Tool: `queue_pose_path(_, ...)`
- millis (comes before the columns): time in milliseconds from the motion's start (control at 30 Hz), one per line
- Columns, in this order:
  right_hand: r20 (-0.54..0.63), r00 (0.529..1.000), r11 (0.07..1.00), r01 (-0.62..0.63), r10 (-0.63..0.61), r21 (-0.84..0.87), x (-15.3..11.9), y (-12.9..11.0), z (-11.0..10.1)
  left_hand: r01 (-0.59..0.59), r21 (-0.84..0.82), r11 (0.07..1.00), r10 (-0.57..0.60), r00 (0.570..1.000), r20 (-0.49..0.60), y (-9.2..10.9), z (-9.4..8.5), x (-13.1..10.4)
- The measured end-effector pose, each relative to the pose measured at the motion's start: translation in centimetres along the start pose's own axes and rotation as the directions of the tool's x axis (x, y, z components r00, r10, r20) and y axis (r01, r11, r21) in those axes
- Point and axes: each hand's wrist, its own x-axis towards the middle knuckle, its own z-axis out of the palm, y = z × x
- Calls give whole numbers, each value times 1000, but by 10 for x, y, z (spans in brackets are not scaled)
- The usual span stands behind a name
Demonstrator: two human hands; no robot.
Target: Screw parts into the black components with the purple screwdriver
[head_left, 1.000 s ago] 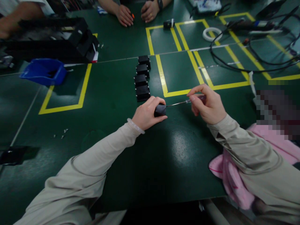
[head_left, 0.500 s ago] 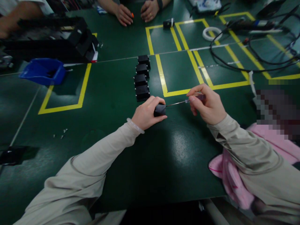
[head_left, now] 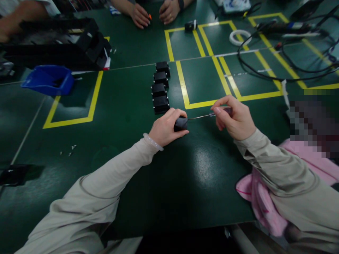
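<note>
My left hand (head_left: 166, 127) is closed around a small black block-shaped part (head_left: 181, 124) and holds it at the table top. Between the fingers of my right hand (head_left: 234, 116) is the handle of a screwdriver (head_left: 200, 116). Its thin metal shaft points left, and its tip meets the right side of the part; the exact contact point is too small to make out. Just beyond my left hand, several similar black parts (head_left: 160, 102) stand in a row, with small shiny screws at their sides. Several loose screws (head_left: 72, 149) lie on the table to the left.
A blue bin (head_left: 49, 80) and a long black tray (head_left: 53, 53) stand at the far left. Another person's hands (head_left: 141, 16) rest across the table. A white tape roll (head_left: 240, 37) and black cables (head_left: 265, 77) lie right. Pink cloth (head_left: 265, 208) sits by my right forearm.
Almost nothing differs. My right hand's fingers have shifted very slightly on the screwdriver handle, while my left hand and the held part stay in place.
</note>
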Motion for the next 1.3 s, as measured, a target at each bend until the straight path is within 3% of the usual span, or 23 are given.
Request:
queue_pose_path(300, -39, 999, 999, 38, -38, 3, 1, 1, 1, 4, -2, 1000, -4, 1000, 0, 0, 0, 0)
queue_pose_path(1300, -18, 999, 999, 42, -42, -28, 1, 2, 1, -1, 4, 1000, 1, 1000, -6, 0, 0, 0)
